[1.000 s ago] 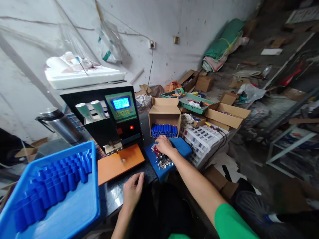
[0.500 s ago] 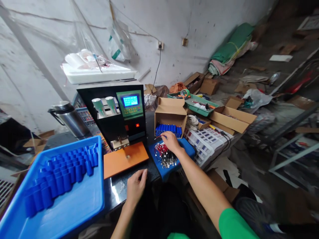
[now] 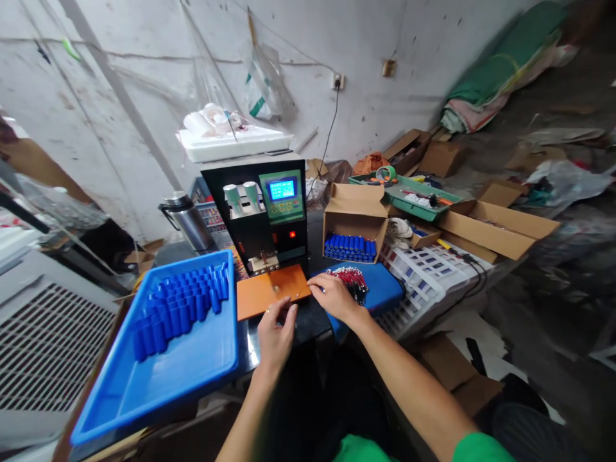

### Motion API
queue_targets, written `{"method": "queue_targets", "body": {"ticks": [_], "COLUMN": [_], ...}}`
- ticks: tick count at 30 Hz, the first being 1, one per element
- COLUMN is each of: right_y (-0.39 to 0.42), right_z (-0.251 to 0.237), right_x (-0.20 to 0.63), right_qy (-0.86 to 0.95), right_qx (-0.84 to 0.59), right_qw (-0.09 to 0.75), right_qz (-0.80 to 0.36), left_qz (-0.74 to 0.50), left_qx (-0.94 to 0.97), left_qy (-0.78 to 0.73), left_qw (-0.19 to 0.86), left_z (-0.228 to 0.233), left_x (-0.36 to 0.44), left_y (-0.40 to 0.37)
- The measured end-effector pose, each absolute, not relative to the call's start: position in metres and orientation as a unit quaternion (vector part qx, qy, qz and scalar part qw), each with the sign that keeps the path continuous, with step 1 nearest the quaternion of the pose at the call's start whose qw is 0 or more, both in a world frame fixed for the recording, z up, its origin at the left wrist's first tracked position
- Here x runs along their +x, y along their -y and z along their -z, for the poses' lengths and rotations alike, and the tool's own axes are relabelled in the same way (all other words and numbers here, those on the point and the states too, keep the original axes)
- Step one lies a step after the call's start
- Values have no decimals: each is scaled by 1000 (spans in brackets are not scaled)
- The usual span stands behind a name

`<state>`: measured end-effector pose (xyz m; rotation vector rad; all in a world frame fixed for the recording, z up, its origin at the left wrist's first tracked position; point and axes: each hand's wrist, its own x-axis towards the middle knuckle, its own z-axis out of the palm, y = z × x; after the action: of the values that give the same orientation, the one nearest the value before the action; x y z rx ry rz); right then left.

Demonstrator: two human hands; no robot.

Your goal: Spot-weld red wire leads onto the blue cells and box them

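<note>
My right hand pinches a thin wire lead over the right end of the orange plate. My left hand is at the plate's front edge, close to the lead's free end, its thumb and forefinger slightly apart with nothing visible between them. Behind the plate stands a black spot-welder-like machine with a lit blue screen. A bundle of red and black wire leads lies on a blue surface right of my right hand, partly hidden by it.
To the left, a blue tray holds rows of blue cylindrical cells. A cardboard box of blue cells stands behind the leads. Further right are a green tray and a white plastic basket. A steel flask stands back left.
My right hand has moved left from the wire bundle to the orange plate, carrying a lead. My left hand has risen toward it. The view has swung left.
</note>
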<state>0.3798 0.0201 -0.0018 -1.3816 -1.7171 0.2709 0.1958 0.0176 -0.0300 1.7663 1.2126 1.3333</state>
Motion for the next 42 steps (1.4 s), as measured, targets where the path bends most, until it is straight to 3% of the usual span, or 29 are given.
{"method": "queue_targets", "body": {"ticks": [6,11,13,16,25,27,29,31,33,36,42], "right_y": [-13,-14,-15,-12,-1,2,4,5,7,9,14], "right_z": [7,18,23,29,30,32,33,34,35,35,41], "right_x": [360,352,343,326,304,305,306,307,306,304,306], "right_qy": [684,509,456,459,519,501,478,462,452,450,459], "right_qx": [-531,-447,-409,-388,-409,-424,-439,-448,-450,-446,-442], "right_qw": [468,592,588,562,552,560,569,577,583,584,580], "right_qz": [-174,-437,-529,-569,-508,-506,-505,-503,-503,-508,-508], "left_qz": [-501,-498,-499,-495,-450,-444,-395,-259,-108,-10,-25], "left_qx": [589,553,536,537,594,626,662,666,671,687,677], "left_qy": [-479,-444,-433,-441,-502,-532,-603,-696,-733,-726,-735], "left_qw": [416,499,526,521,439,358,207,67,3,-17,-11], "left_z": [24,19,17,15,15,7,-5,-17,-24,-23,-9], "left_x": [189,183,181,178,148,127,103,82,70,71,86], "left_y": [-20,-13,-10,-6,8,-3,-24,-50,-75,-103,-119]}}
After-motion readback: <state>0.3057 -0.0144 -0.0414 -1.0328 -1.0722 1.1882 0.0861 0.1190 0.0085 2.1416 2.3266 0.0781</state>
